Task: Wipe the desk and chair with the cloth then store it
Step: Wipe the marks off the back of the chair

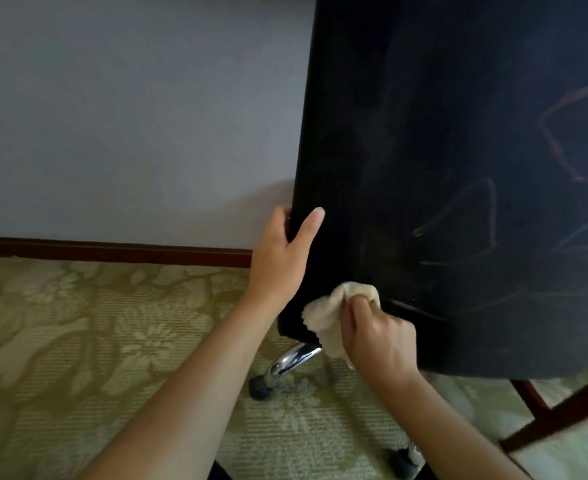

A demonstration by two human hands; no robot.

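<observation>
Your left hand (278, 258) grips black upholstered chair back (441, 168) edge | right hand (379, 337) pinches beige cloth (334, 313) vs chair | green floral carpet (112, 341), grey wall (130, 116), dark wood skirting (112, 249)

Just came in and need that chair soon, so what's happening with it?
A person is wiping the back of the black chair. The left hand grips the backrest's side edge to steady it, while the right hand holds a bunched beige cloth pressed against the lower corner. The chair stands on patterned carpet beside a wall.
</observation>
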